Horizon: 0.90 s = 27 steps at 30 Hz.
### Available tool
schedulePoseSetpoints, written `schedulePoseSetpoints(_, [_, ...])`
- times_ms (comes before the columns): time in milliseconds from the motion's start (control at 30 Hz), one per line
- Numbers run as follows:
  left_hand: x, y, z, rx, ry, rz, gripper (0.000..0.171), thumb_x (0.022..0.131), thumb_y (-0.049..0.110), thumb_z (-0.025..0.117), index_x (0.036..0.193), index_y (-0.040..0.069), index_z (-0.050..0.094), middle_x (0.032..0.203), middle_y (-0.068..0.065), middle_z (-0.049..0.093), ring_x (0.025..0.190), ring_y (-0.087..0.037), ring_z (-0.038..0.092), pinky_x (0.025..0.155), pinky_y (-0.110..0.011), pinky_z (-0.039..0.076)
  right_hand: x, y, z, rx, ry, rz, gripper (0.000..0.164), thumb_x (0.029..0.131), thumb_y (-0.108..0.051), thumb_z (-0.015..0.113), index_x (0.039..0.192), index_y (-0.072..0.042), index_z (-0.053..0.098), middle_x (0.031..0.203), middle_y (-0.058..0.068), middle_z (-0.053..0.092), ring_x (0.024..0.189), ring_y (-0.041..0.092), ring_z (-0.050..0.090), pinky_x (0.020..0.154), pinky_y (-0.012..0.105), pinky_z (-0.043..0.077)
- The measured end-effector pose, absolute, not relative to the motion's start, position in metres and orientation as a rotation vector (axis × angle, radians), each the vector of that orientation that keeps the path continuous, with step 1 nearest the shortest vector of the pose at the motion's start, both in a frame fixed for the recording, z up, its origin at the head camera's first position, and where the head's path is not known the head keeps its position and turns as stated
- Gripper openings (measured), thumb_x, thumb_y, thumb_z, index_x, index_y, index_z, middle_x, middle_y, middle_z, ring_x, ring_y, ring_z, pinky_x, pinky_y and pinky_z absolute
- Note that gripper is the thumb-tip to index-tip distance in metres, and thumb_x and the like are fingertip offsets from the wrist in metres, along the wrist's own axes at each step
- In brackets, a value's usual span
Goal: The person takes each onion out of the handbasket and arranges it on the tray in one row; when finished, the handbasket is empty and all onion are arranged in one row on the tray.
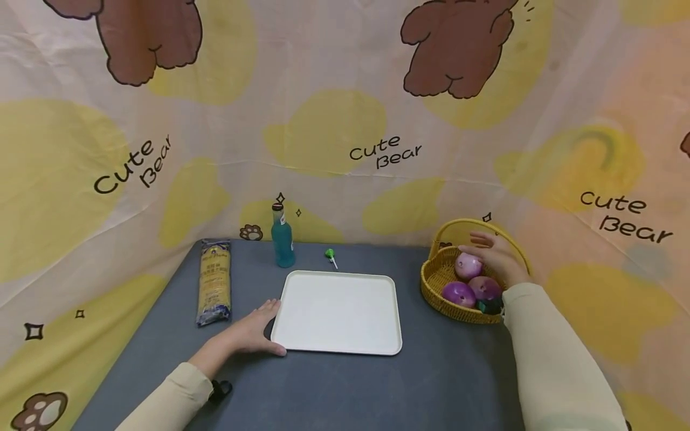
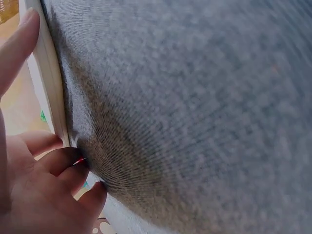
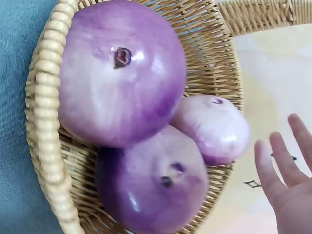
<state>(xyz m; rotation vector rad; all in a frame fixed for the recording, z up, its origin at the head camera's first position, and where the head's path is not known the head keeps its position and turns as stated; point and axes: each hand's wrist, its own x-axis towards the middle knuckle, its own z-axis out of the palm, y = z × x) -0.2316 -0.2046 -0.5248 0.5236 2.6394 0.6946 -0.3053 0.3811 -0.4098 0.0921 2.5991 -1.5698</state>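
Observation:
A white rectangular tray (image 1: 339, 314) lies on the dark table. My left hand (image 1: 253, 329) is at its left side, thumb by the near corner and fingers along the edge; in the left wrist view the thumb (image 2: 22, 39) touches the rim (image 2: 51, 92). My right hand (image 1: 493, 254) reaches over a yellow wicker basket (image 1: 439, 305), fingers extended and holding nothing. Inside are purple onions: a pale onion (image 1: 468, 266) at the back, nearest that hand, another onion (image 1: 485, 288), and a glossy onion (image 1: 458, 294). A dark green item (image 1: 489, 306) sits beside them, partly hidden by the sleeve.
A yellow pasta packet (image 1: 214, 284) lies at the table's left edge. Behind the tray stand a bottle (image 1: 283, 239) of blue liquid and, lying flat, a green lollipop (image 1: 331, 256). The basket's handle (image 1: 458, 224) arches upward. A patterned cloth (image 1: 323, 131) hangs behind.

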Motion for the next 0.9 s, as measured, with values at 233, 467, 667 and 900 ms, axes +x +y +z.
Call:
schedulePoseSetpoints(233, [-0.23, -0.205, -0.526, 0.527, 2.649, 0.72, 0.127, 0.071, 0.059, 0.086, 0.158, -0.005, 0.019, 0.165, -0.027, 0.018, 0.154, -0.044, 0.013, 0.123, -0.062, 0.016, -0.315, 0.386, -0.43, 0.226, 2.71, -1.533, 0.088, 0.089, -0.054, 0.072, 0.157, -0.011, 0.036, 0.162, 0.018, 0.035, 0.145, 0.041, 0.038, 0.117, 0.054, 0.037])
schedulePoseSetpoints(467, [-0.229, -0.205, -0.53, 0.509, 2.661, 0.727, 0.126, 0.07, 0.06, 0.085, 0.159, -0.002, 0.02, 0.166, -0.025, 0.019, 0.155, -0.043, 0.014, 0.124, -0.062, 0.015, -0.321, 0.389, -0.441, 0.32, 2.768, -1.493, 0.073, 0.095, -0.032, 0.071, 0.154, -0.002, 0.038, 0.158, 0.027, 0.037, 0.144, 0.044, 0.037, 0.119, 0.054, 0.034])
schedulePoseSetpoints(667, [-0.229, -0.205, -0.529, 0.491, 2.65, 0.74, 0.127, 0.07, 0.059, 0.086, 0.159, -0.001, 0.02, 0.166, -0.025, 0.018, 0.155, -0.043, 0.013, 0.124, -0.062, 0.014, -0.32, 0.392, -0.448, 0.377, 2.834, -1.338, 0.068, 0.095, -0.026, 0.071, 0.148, 0.007, 0.043, 0.151, 0.031, 0.043, 0.14, 0.046, 0.041, 0.117, 0.055, 0.035])
schedulePoseSetpoints(900, [-0.228, -0.204, -0.53, 0.486, 2.641, 0.759, 0.126, 0.07, 0.058, 0.087, 0.159, -0.002, 0.02, 0.166, -0.026, 0.018, 0.154, -0.044, 0.013, 0.124, -0.063, 0.013, -0.321, 0.391, -0.458, 0.385, 2.842, -1.151, 0.074, 0.091, -0.029, 0.073, 0.148, 0.007, 0.043, 0.147, 0.035, 0.043, 0.133, 0.049, 0.044, 0.112, 0.058, 0.04])
